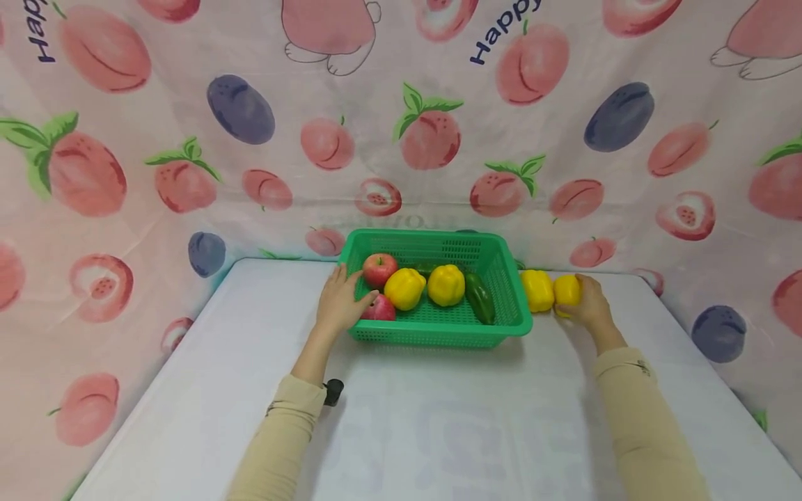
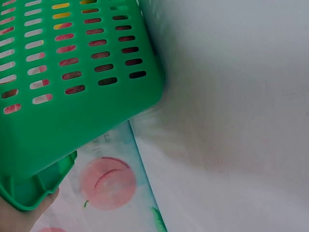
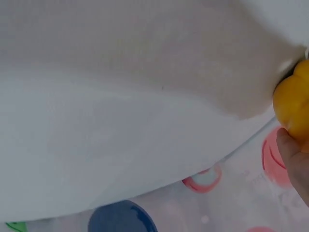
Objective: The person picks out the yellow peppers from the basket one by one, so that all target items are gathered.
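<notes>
A green plastic basket (image 1: 438,335) stands at the far side of the table. My left hand (image 1: 338,300) grips its left rim, thumb reaching inside over the lower apple (image 1: 381,309). Another red apple (image 1: 379,268), a yellow bell pepper (image 1: 404,289), a second yellow bell pepper (image 1: 446,285) and a dark green cucumber-like vegetable (image 1: 480,299) lie in the basket. Right of the basket sits a yellow bell pepper (image 1: 537,291). Beside it, my right hand (image 1: 592,304) holds another yellow bell pepper (image 1: 567,292) from its right side. In the right wrist view, fingers (image 3: 289,150) touch that pepper.
Behind the basket, a dark green item (image 1: 427,267) is partly hidden by the peppers inside. The white table (image 1: 438,417) ends just beyond the basket, against a fruit-printed curtain (image 1: 376,174). A small black object (image 1: 333,392) shows at the left wrist.
</notes>
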Motion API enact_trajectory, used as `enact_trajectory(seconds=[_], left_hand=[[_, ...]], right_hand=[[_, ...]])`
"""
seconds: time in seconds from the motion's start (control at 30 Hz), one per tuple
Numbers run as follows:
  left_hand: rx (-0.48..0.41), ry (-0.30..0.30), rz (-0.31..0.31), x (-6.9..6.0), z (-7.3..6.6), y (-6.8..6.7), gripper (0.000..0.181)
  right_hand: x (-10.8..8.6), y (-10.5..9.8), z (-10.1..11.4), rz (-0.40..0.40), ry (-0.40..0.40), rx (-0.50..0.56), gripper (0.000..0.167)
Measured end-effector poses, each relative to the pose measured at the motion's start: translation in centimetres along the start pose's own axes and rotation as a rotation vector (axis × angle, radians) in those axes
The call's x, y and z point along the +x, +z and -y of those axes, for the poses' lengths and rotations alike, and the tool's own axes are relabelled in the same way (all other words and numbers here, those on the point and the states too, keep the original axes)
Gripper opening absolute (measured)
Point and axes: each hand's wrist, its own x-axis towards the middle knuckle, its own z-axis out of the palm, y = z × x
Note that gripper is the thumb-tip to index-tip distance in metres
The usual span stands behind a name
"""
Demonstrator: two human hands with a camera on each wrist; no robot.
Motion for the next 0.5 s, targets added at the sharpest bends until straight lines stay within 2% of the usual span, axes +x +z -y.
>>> enact_trajectory(seconds=[0.5], left_hand=[[0.004, -0.006, 0.004, -0.16, -0.35, -0.13, 0.064]], right_hand=[[-0.18, -0.47, 0.83, 0.009, 0.077, -0.052, 0.08]])
